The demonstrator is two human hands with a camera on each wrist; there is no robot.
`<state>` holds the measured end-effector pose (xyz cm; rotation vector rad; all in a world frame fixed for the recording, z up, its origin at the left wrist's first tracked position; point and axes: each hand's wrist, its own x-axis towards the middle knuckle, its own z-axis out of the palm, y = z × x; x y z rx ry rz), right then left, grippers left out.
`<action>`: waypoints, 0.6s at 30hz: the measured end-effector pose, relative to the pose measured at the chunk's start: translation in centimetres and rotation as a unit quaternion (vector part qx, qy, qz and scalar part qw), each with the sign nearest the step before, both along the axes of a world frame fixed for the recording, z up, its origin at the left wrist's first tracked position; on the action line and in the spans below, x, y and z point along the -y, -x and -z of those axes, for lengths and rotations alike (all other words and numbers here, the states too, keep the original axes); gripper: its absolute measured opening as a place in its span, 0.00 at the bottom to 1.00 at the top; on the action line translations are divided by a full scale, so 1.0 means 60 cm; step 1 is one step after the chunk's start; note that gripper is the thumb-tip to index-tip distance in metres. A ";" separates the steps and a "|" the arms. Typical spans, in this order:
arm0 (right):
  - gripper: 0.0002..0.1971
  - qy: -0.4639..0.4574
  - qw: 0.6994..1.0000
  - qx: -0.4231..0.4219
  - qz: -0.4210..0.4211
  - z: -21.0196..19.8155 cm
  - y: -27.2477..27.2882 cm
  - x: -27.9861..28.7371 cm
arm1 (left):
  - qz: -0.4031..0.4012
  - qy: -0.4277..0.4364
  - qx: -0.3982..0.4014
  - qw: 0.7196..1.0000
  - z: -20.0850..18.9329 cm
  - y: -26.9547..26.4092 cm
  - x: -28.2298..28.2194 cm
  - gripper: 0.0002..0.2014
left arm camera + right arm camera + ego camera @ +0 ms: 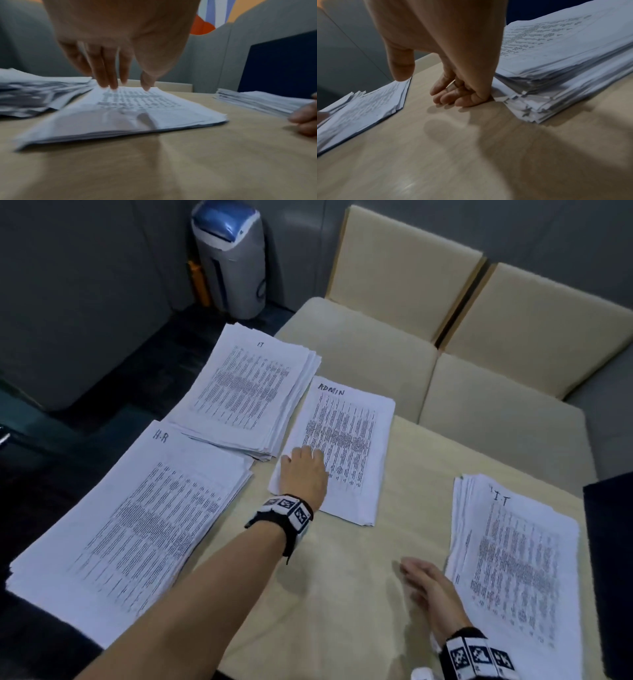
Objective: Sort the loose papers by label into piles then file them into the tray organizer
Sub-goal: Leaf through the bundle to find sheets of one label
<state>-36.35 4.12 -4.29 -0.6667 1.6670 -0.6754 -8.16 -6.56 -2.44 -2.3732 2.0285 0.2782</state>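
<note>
Lying in four stacks across the pale wooden table [342,594], all of it white sheets printed with dense columns of dark text, each top sheet hand-lettered. Sitting nearest on the left, a thick pile marked H.R [133,529], its edges fanning unevenly. Resting behind it, a pile marked IT [250,388], overlapping the far corner of the H.R pile. Lying just beside that, toward the middle, a thinner ADMIN pile [346,446], squarer at the edges. Sitting well apart on the right, an unsorted stack [513,559] topped by a sheet lettered I.T, its side showing ragged, misaligned edges in the right wrist view.

Resting palm-down on the near left corner of the ADMIN pile, the left hand [305,470], fingers straight and fingertips [113,83] touching the top sheet, gripping nothing. Standing on the table with its edge against the left side of the unsorted stack, the right hand [431,590], fingers [447,97] loosely curled, holding no sheet.

Standing beyond the table, cream-cushioned chairs [394,347] and a grey bin with a blue lid [229,258].
</note>
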 end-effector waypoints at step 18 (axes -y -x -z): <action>0.10 0.050 0.938 -0.315 0.137 -0.041 0.260 0.010 | 0.019 0.003 -0.102 0.995 0.003 0.073 0.006 0.31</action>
